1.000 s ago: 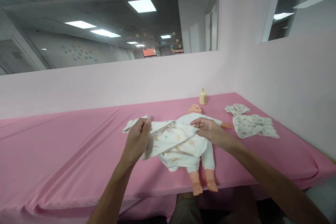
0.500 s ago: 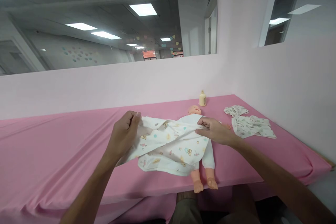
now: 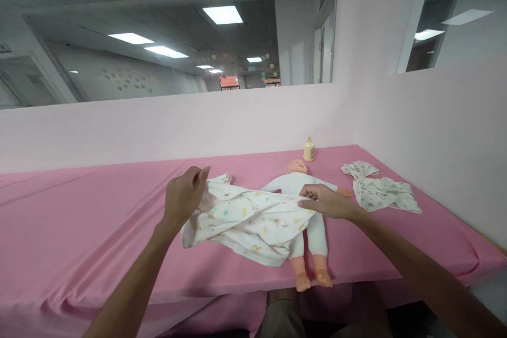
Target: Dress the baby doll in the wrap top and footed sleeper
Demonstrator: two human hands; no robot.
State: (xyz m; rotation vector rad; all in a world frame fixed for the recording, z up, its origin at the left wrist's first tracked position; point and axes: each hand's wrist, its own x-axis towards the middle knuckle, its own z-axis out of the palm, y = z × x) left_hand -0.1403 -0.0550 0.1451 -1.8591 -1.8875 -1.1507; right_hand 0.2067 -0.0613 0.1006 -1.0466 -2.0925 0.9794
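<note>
My left hand point(image 3: 184, 193) is closed on one upper corner of a white baby garment point(image 3: 253, 216) printed with small coloured figures. My right hand point(image 3: 327, 202) pinches the opposite end, so its top edge stretches between the two hands. The cloth hangs in folds above the table. It partly covers a baby doll point(image 3: 297, 182) in a white outfit, which lies on its back with its feet at the table's front edge. Behind the cloth, near my left hand, a bunched bit of white fabric point(image 3: 221, 178) shows; whether it belongs to the garment I cannot tell.
A pink sheet point(image 3: 99, 222) covers the table. Beyond the doll's head stands a cream pump bottle point(image 3: 309, 150). Folded printed baby clothes point(image 3: 386, 194) lie to the right. A wall point(image 3: 178, 132) with a large window point(image 3: 166, 37) borders the back.
The garment's upper edge has dropped a little and its folds have shifted. More of the doll's chest and arms shows. Both hands keep their hold, and the view has turned slightly left.
</note>
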